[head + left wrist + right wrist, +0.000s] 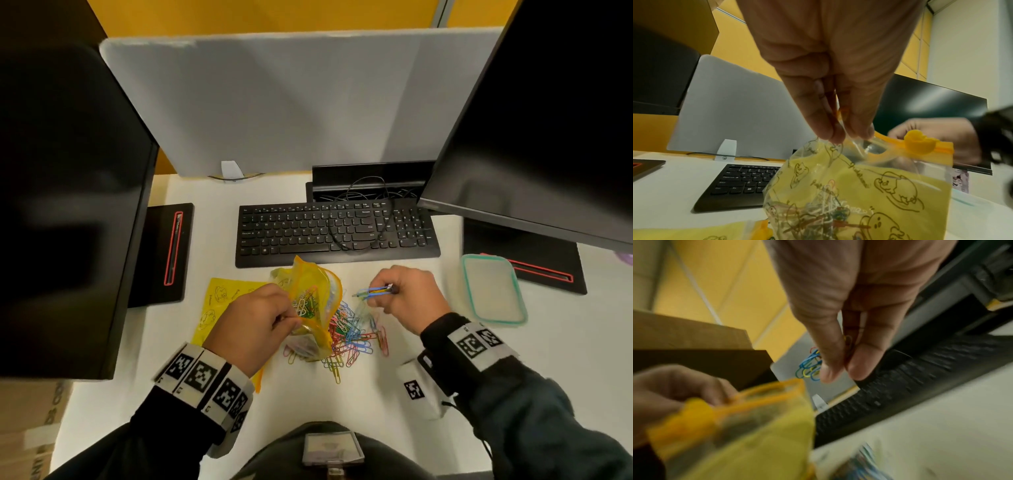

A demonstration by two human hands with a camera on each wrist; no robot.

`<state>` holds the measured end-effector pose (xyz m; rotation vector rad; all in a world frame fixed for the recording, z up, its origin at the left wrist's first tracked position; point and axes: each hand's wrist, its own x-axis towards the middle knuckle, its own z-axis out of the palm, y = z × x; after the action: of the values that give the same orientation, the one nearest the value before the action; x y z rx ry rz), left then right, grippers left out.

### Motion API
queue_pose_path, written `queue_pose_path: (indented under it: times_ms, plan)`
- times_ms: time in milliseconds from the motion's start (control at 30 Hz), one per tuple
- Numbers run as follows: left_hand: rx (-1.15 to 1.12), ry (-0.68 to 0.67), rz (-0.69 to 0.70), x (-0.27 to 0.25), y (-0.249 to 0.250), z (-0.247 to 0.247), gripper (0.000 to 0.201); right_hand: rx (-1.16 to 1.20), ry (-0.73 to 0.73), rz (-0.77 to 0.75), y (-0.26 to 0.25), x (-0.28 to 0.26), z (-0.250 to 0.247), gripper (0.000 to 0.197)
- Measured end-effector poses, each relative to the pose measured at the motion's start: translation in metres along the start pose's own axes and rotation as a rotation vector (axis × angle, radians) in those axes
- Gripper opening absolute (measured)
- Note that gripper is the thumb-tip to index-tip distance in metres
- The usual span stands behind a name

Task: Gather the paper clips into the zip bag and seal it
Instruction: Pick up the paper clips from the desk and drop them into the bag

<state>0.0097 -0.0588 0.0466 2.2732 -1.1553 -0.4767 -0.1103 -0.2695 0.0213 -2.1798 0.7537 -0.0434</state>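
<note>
A yellow zip bag printed with cartoon figures hangs open above the desk, several coloured paper clips inside it. My left hand pinches its top edge between thumb and fingers; the orange slider sits at the far end of the zip. My right hand is to the right of the bag's mouth and pinches a small bunch of blue and yellow paper clips. A loose pile of coloured paper clips lies on the white desk between both hands.
A second yellow bag lies flat under my left hand. A black keyboard with a cable across it sits behind the pile. A clear lidded container stands at the right. Two monitors flank a grey divider.
</note>
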Motion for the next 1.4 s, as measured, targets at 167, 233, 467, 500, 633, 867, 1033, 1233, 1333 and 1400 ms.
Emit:
queue_pose_path:
  times_ms: [167, 233, 467, 500, 633, 867, 1033, 1233, 1333, 1400]
  plan:
    - [-0.002, -0.024, 0.042, 0.008, 0.009, 0.002, 0.012, -0.474, -0.154, -0.265, -0.059, 0.003, -0.006, 0.009]
    - [0.001, -0.031, 0.067, 0.010, 0.014, 0.003, 0.020, -0.557, -0.183, -0.298, -0.071, 0.005, 0.004, 0.019]
    - [0.001, 0.037, 0.061, 0.004, 0.011, 0.000, 0.013, -0.239, -0.040, -0.124, -0.042, 0.000, -0.004, 0.049]
    - [0.004, 0.047, 0.050, 0.003, 0.008, -0.001, 0.010, -0.282, -0.060, -0.043, -0.026, -0.003, -0.005, 0.055]
    - [0.006, 0.085, 0.029, -0.005, -0.001, -0.006, 0.008, -0.442, -0.312, 0.300, 0.029, -0.026, 0.022, 0.094]
    - [0.000, 0.091, 0.011, -0.009, -0.002, -0.004, 0.005, -0.421, -0.260, 0.256, 0.026, -0.030, 0.076, 0.102]
    - [-0.013, 0.102, 0.013, -0.010, -0.002, -0.005, 0.006, -0.413, -0.179, 0.187, 0.021, -0.017, 0.081, 0.044]
    - [-0.007, 0.104, -0.025, -0.010, -0.003, -0.007, 0.005, -0.409, -0.143, 0.163, 0.023, -0.009, 0.068, 0.026]
    - [-0.001, 0.093, -0.008, -0.007, -0.001, -0.006, 0.005, -0.404, -0.136, 0.167, 0.027, -0.006, 0.065, 0.022]
    - [0.000, 0.080, 0.003, -0.005, -0.001, -0.006, 0.006, -0.336, -0.103, 0.205, 0.032, -0.003, 0.061, 0.022]
